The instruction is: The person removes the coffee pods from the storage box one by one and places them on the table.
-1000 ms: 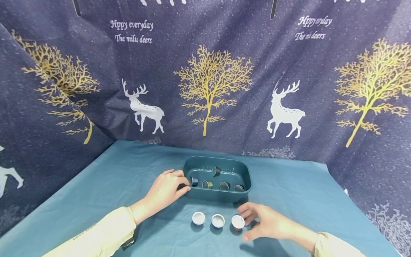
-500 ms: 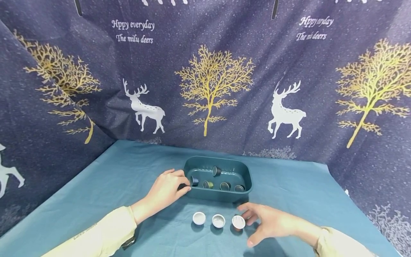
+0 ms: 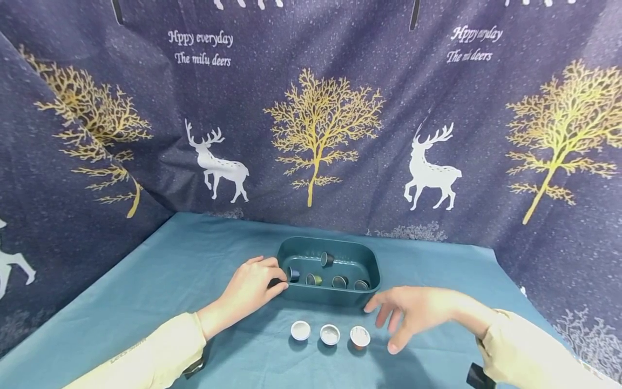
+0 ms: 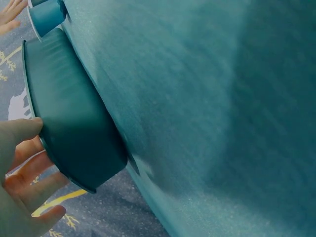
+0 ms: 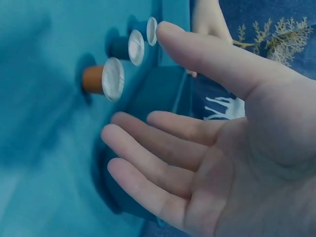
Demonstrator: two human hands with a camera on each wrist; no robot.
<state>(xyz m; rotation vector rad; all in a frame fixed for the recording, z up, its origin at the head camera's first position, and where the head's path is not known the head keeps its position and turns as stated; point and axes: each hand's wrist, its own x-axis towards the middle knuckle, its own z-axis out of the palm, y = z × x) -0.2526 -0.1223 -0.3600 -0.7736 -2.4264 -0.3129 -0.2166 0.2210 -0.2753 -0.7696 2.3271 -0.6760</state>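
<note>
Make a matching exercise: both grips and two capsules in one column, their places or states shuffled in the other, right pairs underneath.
1. left grip
2. right grip
3. orange-brown capsule
4. yellow-green capsule

A. inside the tub
B. in the air, holding nothing
C. upright on the cloth
D. at the tub's left end

Pairs: 1-D; 2-B; 3-C; 4-A

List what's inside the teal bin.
A blue coffee capsule, a yellow-green one and three dark ones show. The bin's near wall hides the floor right behind it; the left hand covers the near-left corner.
</note>
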